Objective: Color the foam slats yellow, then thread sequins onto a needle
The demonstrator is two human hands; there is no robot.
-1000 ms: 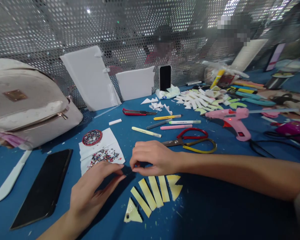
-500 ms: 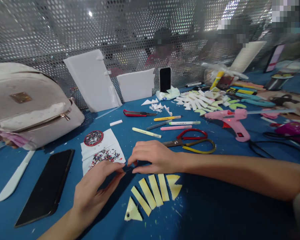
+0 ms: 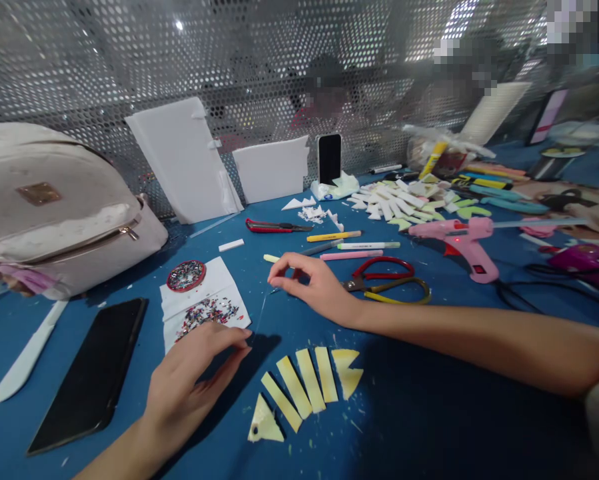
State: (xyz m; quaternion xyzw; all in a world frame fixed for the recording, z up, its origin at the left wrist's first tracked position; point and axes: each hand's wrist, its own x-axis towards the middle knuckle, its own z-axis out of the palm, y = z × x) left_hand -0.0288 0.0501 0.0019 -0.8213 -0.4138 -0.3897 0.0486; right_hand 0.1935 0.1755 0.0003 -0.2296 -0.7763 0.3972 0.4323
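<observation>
A thin, pale strand (image 3: 262, 312) stretches between my two hands, above the blue table. My left hand (image 3: 194, 380) pinches its lower end between thumb and fingertips, just by the white paper. Higher up, my right hand (image 3: 314, 283) closes thumb and fingers on the other end, and its fingers cover part of a pale yellow marker (image 3: 271, 258). Below the hands lies a fish shape made of yellow foam: a triangular head (image 3: 266, 423) with a dark eye, several separate strips (image 3: 294, 387) and a notched tail (image 3: 348, 372).
White paper (image 3: 224, 280) carries loose glitter and a red-rimmed dish (image 3: 186, 275). Scissors (image 3: 394, 283), a red cutter (image 3: 269, 227), markers (image 3: 352, 255) and a pink glue gun (image 3: 464, 240) lie beyond. A phone (image 3: 89, 373), a white knife (image 3: 29, 360) and a backpack (image 3: 64, 213) are on the left.
My right hand has moved up and away from my left hand, and the strand between them now shows. My left hand has hardly moved. The foam pieces lie as before.
</observation>
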